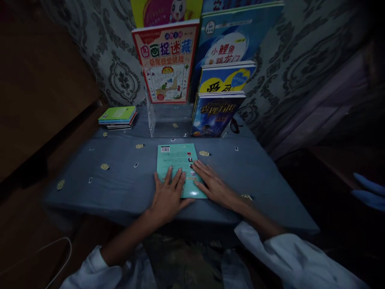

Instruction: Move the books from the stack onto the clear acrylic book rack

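Observation:
A teal book [176, 160] lies flat near the front edge of the table, with a barcode at its upper left corner. My left hand [169, 195] rests on the lower left of its cover, fingers spread. Along the right edge of the same book lies my right hand [212, 182], its fingers stretched out flat and touching the cover. Neither hand grips anything. Part of the cover is hidden under both hands.
Behind the book stands a clear acrylic rack [168, 120] holding several upright books, among them a red-bordered book [165, 64] and a dark blue book [216, 114]. A stack of thin books [118, 116] sits at the back left. A blue patterned cloth [120, 188] covers the table.

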### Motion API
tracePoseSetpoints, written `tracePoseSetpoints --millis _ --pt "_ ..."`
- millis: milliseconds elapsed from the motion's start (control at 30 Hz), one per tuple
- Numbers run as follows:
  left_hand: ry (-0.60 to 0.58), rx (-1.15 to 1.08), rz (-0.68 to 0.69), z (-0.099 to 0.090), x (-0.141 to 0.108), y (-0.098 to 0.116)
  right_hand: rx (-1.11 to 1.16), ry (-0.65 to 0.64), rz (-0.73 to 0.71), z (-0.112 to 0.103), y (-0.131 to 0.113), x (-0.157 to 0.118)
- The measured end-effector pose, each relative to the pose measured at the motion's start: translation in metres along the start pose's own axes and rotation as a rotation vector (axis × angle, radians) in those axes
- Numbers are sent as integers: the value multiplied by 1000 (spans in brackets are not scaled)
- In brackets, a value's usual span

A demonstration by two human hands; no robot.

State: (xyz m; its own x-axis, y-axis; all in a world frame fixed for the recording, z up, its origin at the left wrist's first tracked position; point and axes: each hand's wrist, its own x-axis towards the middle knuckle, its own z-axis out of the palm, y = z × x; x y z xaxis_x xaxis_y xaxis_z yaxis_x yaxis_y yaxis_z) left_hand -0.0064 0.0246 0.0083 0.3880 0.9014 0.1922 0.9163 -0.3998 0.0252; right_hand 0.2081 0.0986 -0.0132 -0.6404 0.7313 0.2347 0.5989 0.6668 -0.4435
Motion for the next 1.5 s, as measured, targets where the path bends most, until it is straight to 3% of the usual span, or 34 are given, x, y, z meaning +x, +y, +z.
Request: tracePoseSetpoints --millis 133,300,600,833,967,1067,1200,1333,1500 --pt "49 4 -39 2 -6 2 -33 -17 -35 -1 -11 -21" --pt "18 76 -42 1 -20 4 -73 -2 -103 -4 -24 -40" --pt "-78 148 58 -10 -66 9 -96 19 -175 1 -44 -79" --pt "-40 96 164 -19 -87 -1 50 132 -264 -8 -58 -91" --pt "15 -42 211 -43 -78 -8 158 205 -328 -30 -59 -81" --pt "148 -266 250 -69 -64 -19 268 248 -328 -52 -57 -69" --pt "269 -564 185 -93 -41 -35 388 354 -285 -68 -50 -47" --pt "377 -812 74 -90 -16 -48 475 457 -281 -64 -34 -22" --pt "470 -1045 -124 -58 22 -59 566 519 -79 -48 -11 9"
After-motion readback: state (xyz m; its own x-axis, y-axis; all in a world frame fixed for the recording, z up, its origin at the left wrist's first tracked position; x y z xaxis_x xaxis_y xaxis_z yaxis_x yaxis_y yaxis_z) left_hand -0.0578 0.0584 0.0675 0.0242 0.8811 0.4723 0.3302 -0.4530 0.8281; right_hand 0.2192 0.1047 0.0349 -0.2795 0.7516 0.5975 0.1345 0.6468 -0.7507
